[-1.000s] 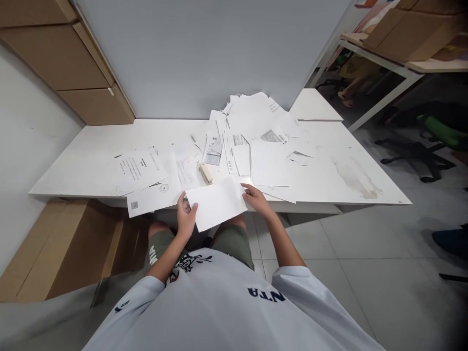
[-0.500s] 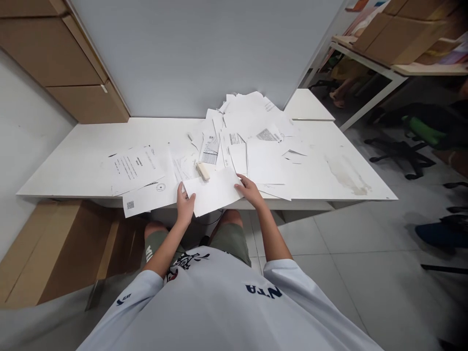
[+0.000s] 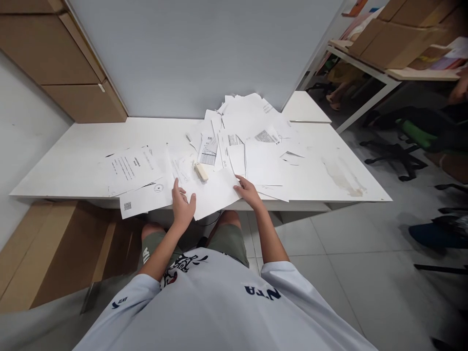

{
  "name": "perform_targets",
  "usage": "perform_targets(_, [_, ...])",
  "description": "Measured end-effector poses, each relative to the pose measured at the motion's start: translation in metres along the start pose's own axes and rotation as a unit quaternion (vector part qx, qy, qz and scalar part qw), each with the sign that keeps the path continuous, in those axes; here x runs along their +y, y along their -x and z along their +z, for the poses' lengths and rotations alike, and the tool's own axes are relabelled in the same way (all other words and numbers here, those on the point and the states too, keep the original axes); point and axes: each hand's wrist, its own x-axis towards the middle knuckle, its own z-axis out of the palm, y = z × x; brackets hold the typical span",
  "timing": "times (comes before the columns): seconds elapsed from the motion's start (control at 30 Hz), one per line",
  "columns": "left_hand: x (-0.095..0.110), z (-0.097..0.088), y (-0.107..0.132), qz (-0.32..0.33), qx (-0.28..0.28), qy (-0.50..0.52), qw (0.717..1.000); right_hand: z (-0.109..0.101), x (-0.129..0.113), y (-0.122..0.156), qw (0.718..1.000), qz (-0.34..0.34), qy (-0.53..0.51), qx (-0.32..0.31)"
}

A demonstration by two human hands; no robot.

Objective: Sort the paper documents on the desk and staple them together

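Well, a long white desk (image 3: 58, 180) fills the middle of the view, set against a pale grey partition (image 3: 201, 53), with a faint brownish stain (image 3: 341, 178) on its right end. Beyond the desk's left end sits a tan drawer cabinet (image 3: 54, 63), while pale grey floor tiles (image 3: 351, 282) spread out to the right of the desk, past a black office chair with green padding (image 3: 395, 156). Up to the right of the desk, a white-framed shelf (image 3: 387, 73) carries brown cardboard boxes (image 3: 393, 46), and a blurred hand of another person (image 3: 459, 90) shows at the picture's edge. The person's arms reach forward to the desk's near edge. The left hand (image 3: 182, 207) is open, fingers spread and pointing up, right beside a loose white paper sheet (image 3: 215, 194). The right hand (image 3: 248, 191) lies on that sheet's right side with its fingers gently curved, though any real grip cannot be told. The sheet overhangs the desk's near edge, just in front of a cream stapler (image 3: 201, 171). A heap of white papers (image 3: 248, 117) lies toward the desk's back edge, and a sheet with a QR code (image 3: 144, 199) lies at its near edge. Another brown cardboard box (image 3: 69, 253) stands below the desk's left side, its contents hidden.
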Motion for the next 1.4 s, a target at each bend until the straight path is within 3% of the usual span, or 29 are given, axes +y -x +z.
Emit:
perform_targets(0.1, [0.007, 0.006, -0.016, 0.104, -0.12, -0.02, 0.987, 0.0, -0.003, 0.001, 1.0, -0.002, -0.001, 0.002])
perform_targets(0.2, [0.009, 0.022, -0.038, 0.198, -0.236, -0.075, 0.948, 0.001, -0.005, 0.002, 1.0, -0.001, -0.005, 0.01])
perform_targets(0.3, [0.004, 0.039, -0.05, 0.224, -0.287, -0.091, 0.927, 0.004, -0.005, 0.002, 1.0, 0.008, -0.003, 0.018])
perform_targets(0.47, [-0.007, 0.05, -0.048, 0.221, -0.272, -0.08, 0.933, 0.005, -0.002, -0.001, 1.0, -0.001, -0.003, 0.022])
perform_targets(0.93, [-0.016, 0.044, -0.049, 0.26, -0.284, -0.141, 0.912, 0.006, 0.002, 0.0, 1.0, -0.002, -0.002, 0.023])
perform_targets(1.4, [-0.017, 0.036, -0.05, 0.282, -0.284, -0.092, 0.912, 0.006, -0.002, 0.002, 1.0, -0.001, -0.012, 0.014])
